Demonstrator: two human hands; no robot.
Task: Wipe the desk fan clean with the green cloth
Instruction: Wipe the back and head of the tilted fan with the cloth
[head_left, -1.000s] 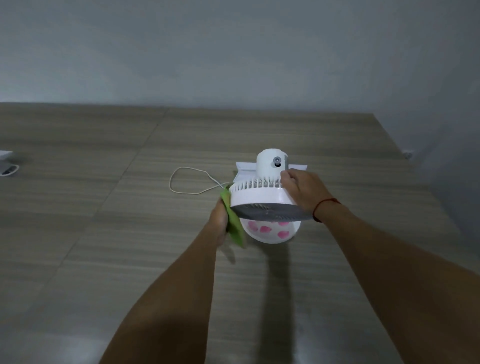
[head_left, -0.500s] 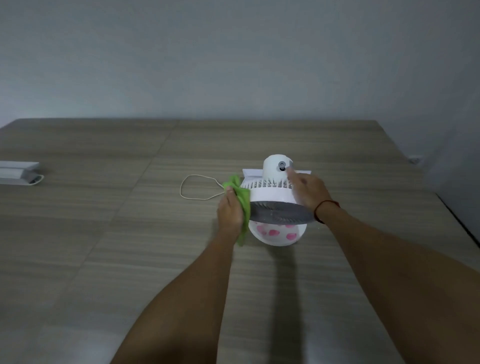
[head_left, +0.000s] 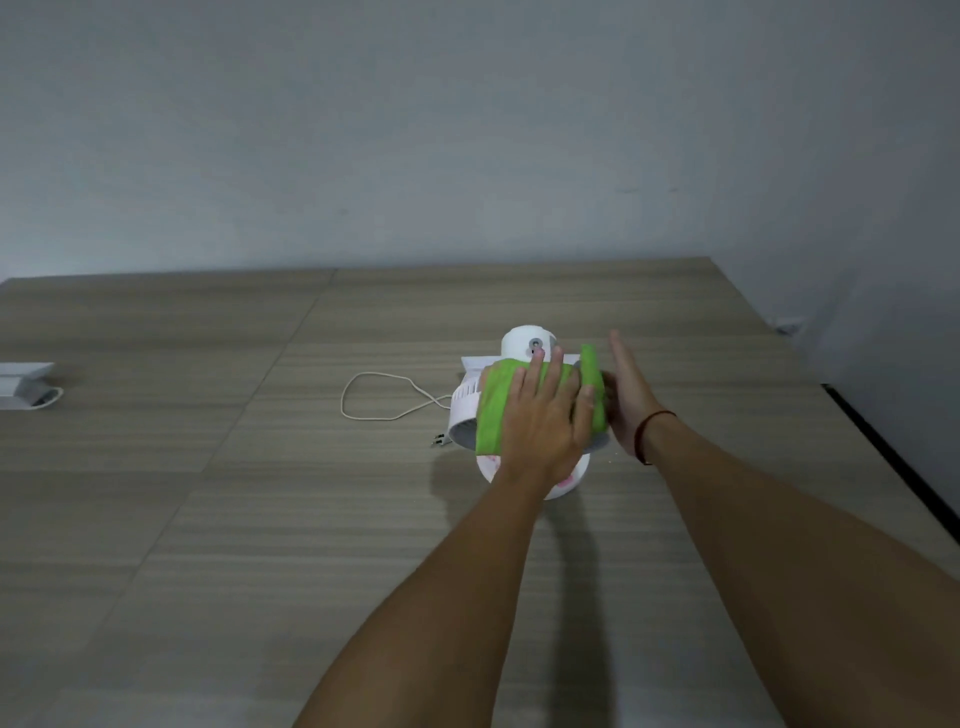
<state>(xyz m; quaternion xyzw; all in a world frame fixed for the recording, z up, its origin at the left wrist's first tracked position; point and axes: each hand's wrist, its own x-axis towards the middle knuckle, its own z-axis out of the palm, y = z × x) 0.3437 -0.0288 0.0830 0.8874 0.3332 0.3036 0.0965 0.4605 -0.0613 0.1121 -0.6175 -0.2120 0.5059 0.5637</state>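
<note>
Wood-grain counter (head_left: 260, 519) spans room, butted against grey wall (head_left: 467, 130). White desk fan (head_left: 527, 340) sits at counter centre-right, head tilted toward viewer. Green cloth (head_left: 493, 410) draped across fan top, covering grille housing. Left hand (head_left: 545, 421) flat on cloth, fingers spread, pressing down; grip released, not clenched. Right hand (head_left: 631, 395) open, palm inward, against cloth's right edge. White cord (head_left: 374, 400) loops left of fan, plug (head_left: 440, 440) lying beside base. White box (head_left: 23, 384) at far left edge.

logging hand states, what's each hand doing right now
Left hand: open, flat, pressing the green cloth onto the white desk fan.
Right hand: open, holding nothing, beside the fan.
</note>
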